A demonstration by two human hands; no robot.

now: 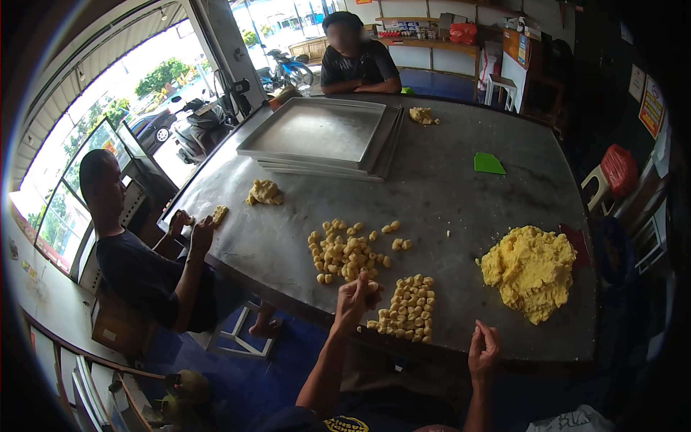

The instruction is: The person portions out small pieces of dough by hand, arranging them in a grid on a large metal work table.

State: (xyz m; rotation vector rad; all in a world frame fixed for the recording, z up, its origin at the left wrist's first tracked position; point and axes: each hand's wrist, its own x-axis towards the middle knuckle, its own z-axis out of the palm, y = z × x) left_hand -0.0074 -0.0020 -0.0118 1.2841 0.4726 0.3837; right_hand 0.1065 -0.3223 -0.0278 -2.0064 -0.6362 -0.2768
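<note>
My left hand (pixel 352 302) is raised at the near edge of the steel table, fingers curled round a small dough ball (pixel 371 287). It is between a loose heap of dough balls (pixel 348 250) and a tightly packed block of them (pixel 406 309). My right hand (pixel 484 345) hangs at the table edge to the right of that block, fingers slightly bent and apart, with nothing visible in them. Beyond it lies a large crumbly yellow dough mound (pixel 527 273), with a dark red flat piece (pixel 578 245) behind its right side.
Stacked metal trays (pixel 309 133), a green scraper (pixel 489 163) and small dough lumps (pixel 265 192) are on the table (pixel 439 201). A co-worker (pixel 129 266) at the left handles dough; another person (pixel 356 68) leans on the far edge. A white stool (pixel 245 331) stands left.
</note>
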